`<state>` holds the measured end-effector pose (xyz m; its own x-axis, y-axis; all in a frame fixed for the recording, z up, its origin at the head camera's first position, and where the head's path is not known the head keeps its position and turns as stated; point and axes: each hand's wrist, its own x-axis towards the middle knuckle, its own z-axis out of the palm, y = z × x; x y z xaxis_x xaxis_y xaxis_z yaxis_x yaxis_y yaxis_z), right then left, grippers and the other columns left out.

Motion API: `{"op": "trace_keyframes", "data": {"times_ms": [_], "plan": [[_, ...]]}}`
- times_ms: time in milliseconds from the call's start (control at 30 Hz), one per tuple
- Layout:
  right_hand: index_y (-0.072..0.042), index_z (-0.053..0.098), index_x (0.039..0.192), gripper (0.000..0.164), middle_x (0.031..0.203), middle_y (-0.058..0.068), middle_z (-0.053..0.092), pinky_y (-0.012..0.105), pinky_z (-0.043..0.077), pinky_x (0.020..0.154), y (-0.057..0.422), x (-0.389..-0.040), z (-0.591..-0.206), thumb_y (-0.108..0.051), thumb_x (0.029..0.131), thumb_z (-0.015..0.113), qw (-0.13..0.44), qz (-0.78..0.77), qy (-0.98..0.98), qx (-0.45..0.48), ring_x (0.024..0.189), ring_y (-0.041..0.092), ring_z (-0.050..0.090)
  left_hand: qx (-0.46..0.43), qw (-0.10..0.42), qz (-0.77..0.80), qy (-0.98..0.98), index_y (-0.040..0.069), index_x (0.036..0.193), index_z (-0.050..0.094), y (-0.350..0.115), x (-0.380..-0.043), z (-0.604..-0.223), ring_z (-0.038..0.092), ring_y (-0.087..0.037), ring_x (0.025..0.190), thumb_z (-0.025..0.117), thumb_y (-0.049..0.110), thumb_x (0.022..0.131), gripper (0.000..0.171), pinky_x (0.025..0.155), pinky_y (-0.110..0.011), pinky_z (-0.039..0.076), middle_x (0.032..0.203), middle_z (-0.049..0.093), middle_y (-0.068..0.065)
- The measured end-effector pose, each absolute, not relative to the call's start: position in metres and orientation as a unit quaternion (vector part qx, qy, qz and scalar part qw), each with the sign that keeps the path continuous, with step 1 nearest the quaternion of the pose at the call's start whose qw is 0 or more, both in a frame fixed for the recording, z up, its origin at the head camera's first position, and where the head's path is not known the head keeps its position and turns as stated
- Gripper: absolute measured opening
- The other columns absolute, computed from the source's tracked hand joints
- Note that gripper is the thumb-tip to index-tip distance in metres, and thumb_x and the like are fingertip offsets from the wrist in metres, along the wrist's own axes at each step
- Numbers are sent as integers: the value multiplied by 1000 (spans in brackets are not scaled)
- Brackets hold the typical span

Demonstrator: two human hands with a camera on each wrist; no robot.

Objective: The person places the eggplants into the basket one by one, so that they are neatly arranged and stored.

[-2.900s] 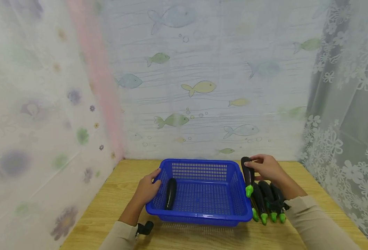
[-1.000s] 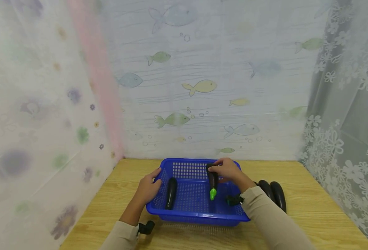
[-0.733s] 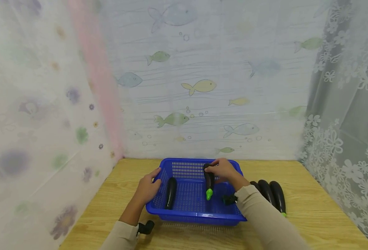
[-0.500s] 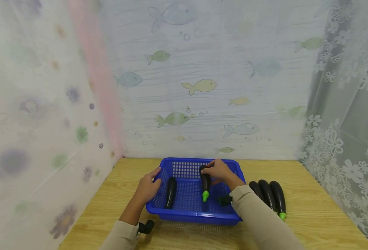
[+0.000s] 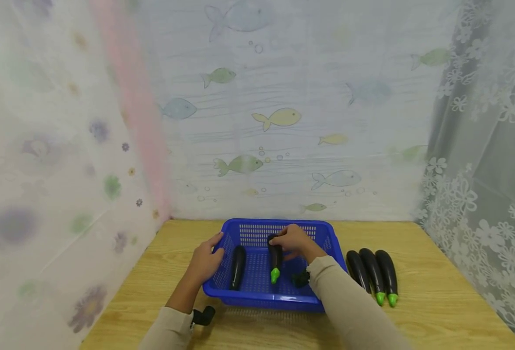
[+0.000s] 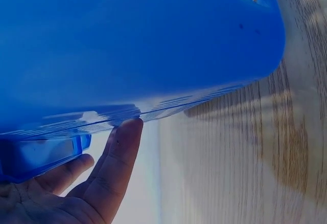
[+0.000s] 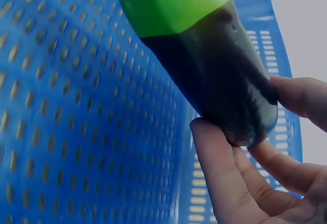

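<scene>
Fish pictures (image 5: pixel 279 117) cover the wall (image 5: pixel 371 121) behind a wooden table (image 5: pixel 436 291). The left hand (image 5: pixel 204 260) grips the side of a blue basket (image 5: pixel 279 298). The right hand (image 5: pixel 294 240) pinches one eggplant (image 5: pixel 275 255) (it has a bright green tip (image 5: pixel 275 275)) inside the basket, near another eggplant (image 5: pixel 238 267). Three more eggplants (image 5: pixel 373 270) lie outside.

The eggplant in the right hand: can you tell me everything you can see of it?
The eggplant is long, smooth and glossy, nearly black, with a bright green cap at one end; the shine makes it look like plastic, though that is uncertain. The right hand holds it by the dark end, thumb opposite fingers, with the cap toward the person. It is inside the blue basket, apart from the other eggplant there. Whether it touches the bottom, I cannot tell.
</scene>
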<state>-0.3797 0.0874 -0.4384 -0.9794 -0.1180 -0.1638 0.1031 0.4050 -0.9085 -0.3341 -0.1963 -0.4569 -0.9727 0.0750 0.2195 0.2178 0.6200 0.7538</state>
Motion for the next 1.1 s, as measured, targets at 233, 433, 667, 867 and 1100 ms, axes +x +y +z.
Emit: {"op": "trace_keyframes", "data": {"times_ms": [233,433,667,867,1100], "plan": [[8,59,133,54,125,26,63,45,64,68,71,-382,-445,-14,88,79,112,-552,826,9,107,41,69,-81,81,-427,-897,10,157,46,-196,-335,-456,43,-40,147,54,18,99,59,113,-61,43,162,45,-12],[8,59,131,53,118,25,66,44,64,68,60,-380,-445,-10,86,81,125,-546,828,4,99,38,71,-77,83,-432,-895,11,157,45,-197,-337,-457,44,-40,146,54,19,99,59,111,-61,44,162,45,-12],[8,60,119,40,114,24,67,48,64,73,47,-375,-447,-5,86,80,143,-547,825,7,98,40,72,-70,79,-430,-897,13,158,45,-194,-337,-461,56,-39,135,54,19,100,59,100,-56,53,160,46,-15],[8,63,115,36,110,22,67,46,64,72,36,-376,-450,-5,86,80,149,-541,828,-10,94,38,73,-65,78,-432,-896,13,157,45,-193,-334,-459,57,-37,132,53,20,99,60,98,-55,54,160,46,-15],[7,63,110,29,105,20,68,48,64,72,24,-372,-446,-3,87,78,148,-542,827,-16,94,38,74,-64,76,-431,-897,13,158,45,-194,-333,-459,58,-39,132,52,19,99,60,96,-55,55,160,45,-17]]}}
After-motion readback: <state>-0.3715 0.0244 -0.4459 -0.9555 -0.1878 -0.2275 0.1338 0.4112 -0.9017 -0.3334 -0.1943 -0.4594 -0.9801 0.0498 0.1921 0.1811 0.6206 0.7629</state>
